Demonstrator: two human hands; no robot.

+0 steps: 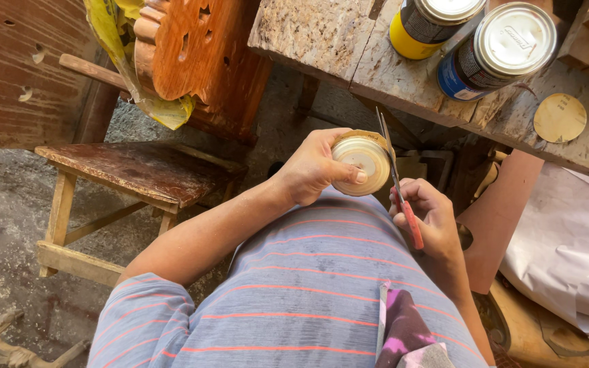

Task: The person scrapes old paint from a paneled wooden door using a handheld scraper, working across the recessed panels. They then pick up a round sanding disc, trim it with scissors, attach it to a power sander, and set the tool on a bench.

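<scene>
Disc (360, 162) gripped by left hand (315, 167); right hand (431, 218) clasps scissors (397, 180), handles hidden.

A round, pale cream disc with a tan paper-like rim (360, 163) is held up in front of the person's chest, its flat face turned toward the camera and tilted slightly. The left hand (313, 169) grips it from the left, thumb pressed across the lower part of the face. A pair of scissors with grey metal blades and red handles (398, 185) stands nearly upright, the blades touching the disc's right edge, with the tips rising above it. The right hand (433, 219) holds the red handles, just below and right of the disc.
</scene>
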